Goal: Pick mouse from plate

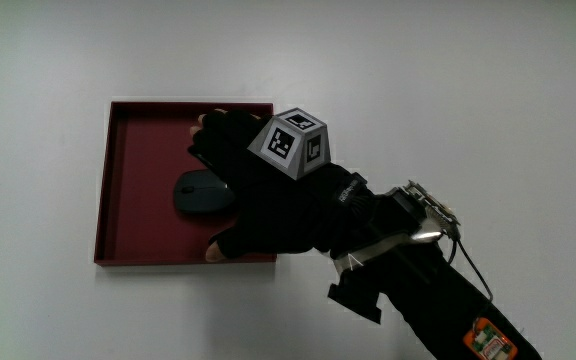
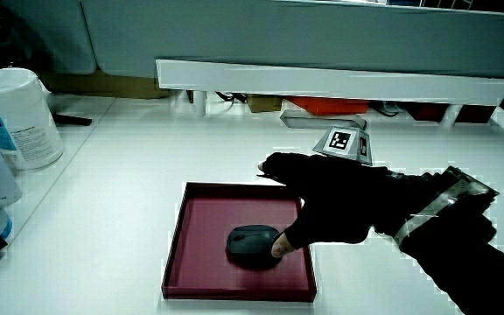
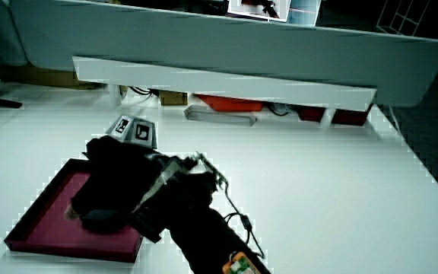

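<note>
White table (image 1: 468, 80) | mouse (image 1: 200, 193) mid-plate (image 1: 138, 140) | hand (image 1: 268, 195) fingers spread over mouse, thumb touching

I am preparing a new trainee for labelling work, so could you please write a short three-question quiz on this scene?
1. True or false: the dark grey oval computer mouse lies inside the dark red square tray.
2. Where is the black-gloved hand? A) over the mouse's end, thumb touching it; B) beside the tray, resting on the white table; C) over the white tub.
3. Fill in: in a side view, the tub stands near the table's ____.

Key: 1 true; 2 A; 3 edge.
</note>
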A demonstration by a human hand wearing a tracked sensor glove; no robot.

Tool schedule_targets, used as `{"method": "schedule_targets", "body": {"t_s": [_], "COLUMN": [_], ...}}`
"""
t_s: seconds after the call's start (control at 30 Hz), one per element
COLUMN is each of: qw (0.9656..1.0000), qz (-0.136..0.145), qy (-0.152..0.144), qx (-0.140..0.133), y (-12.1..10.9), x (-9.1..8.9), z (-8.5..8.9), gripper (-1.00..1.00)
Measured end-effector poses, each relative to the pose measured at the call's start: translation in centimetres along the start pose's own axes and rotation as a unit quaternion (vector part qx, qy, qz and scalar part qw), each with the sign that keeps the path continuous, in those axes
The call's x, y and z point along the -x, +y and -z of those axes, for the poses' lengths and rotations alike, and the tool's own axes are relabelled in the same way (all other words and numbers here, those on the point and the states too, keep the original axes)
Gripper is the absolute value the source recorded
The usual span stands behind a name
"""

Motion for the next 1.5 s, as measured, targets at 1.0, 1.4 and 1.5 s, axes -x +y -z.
{"method": "schedule_targets", "body": {"t_s": [1.0,1.4,1.5], "qw": [0.9939,0.9948,0.9945], "qz": [0.087,0.086,0.092], "qy": [0.064,0.054,0.049], "qx": [0.023,0.009,0.011], "y": [6.9,7.5,7.8], "x": [-7.9,-7.9,-7.9], "z": [5.1,5.8,6.1], "gripper": [0.0,0.0,0.06]}}
